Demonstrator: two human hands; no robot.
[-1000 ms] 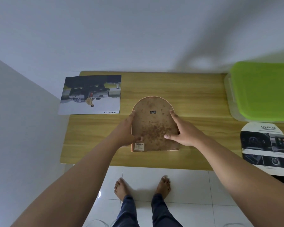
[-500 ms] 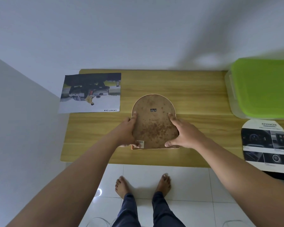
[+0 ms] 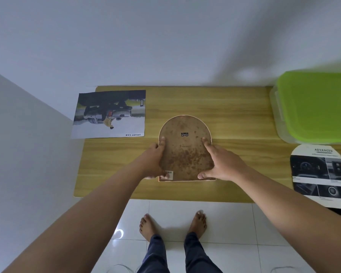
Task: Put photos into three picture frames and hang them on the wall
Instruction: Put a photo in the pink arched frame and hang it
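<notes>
The arch-topped picture frame (image 3: 185,152) lies face down in the middle of the wooden worktop (image 3: 238,115), with its speckled brown back board up and a small metal hanger (image 3: 184,134) near the top of the arch. Both hands are on it, one at each side.

The left hand (image 3: 153,161) grips the left edge. Its index finger lies up along the rim, its thumb presses the lower corner on a barcode sticker (image 3: 169,173), and the other fingers curl down outside the edge. The right hand (image 3: 223,164) is spread wide, with the index finger straight on the back board and pointing up the right side. Its thumb is stretched flat along the bottom right corner (its remaining fingers are hidden behind the hand, so I cannot tell how they lie).

A rectangular car photo (image 3: 109,115) lies at the far left corner of the worktop, overhanging the left side. An arch-cut photo (image 3: 321,174) headed "ADVANCED" lies at the right. Beyond it sits a clear box with a green lid (image 3: 315,105). Bare feet stand on white floor tiles (image 3: 224,223) below.
</notes>
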